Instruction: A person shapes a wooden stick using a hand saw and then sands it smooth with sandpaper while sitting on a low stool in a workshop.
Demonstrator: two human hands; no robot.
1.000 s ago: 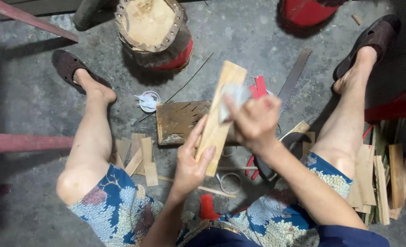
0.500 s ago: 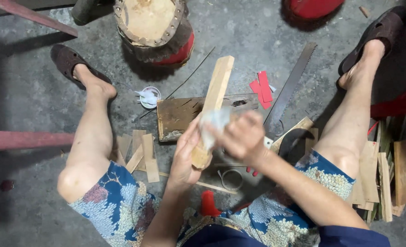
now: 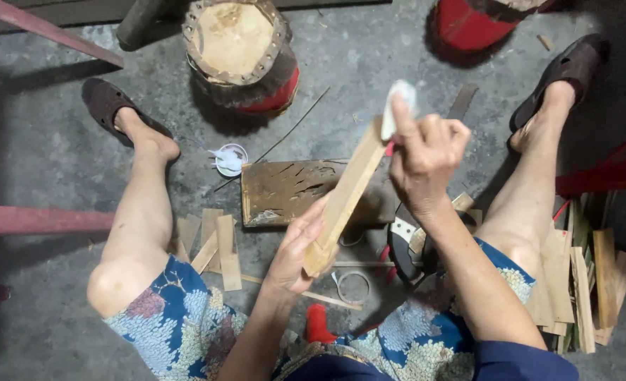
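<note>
A long pale wooden slat (image 3: pixel 347 194) rises tilted between my knees. My left hand (image 3: pixel 297 248) grips its lower end. My right hand (image 3: pixel 426 155) is closed on a small white pad (image 3: pixel 398 104) and presses it against the slat's upper end. Beneath the slat a worn brown wooden board (image 3: pixel 285 190) lies flat on the concrete floor.
A small white dish (image 3: pixel 230 159) lies by my left foot. A round stump-like wooden block (image 3: pixel 239 49) with a red band stands ahead, a red one (image 3: pixel 468 25) farther right. Loose slats (image 3: pixel 214 247) lie at left, a stack (image 3: pixel 581 282) at right. A red pipe (image 3: pixel 38 219) crosses left.
My right hand slid the white pad down the slat toward the left hand, then back up to the top end. The slat stayed held in my left hand, tilting slightly.
</note>
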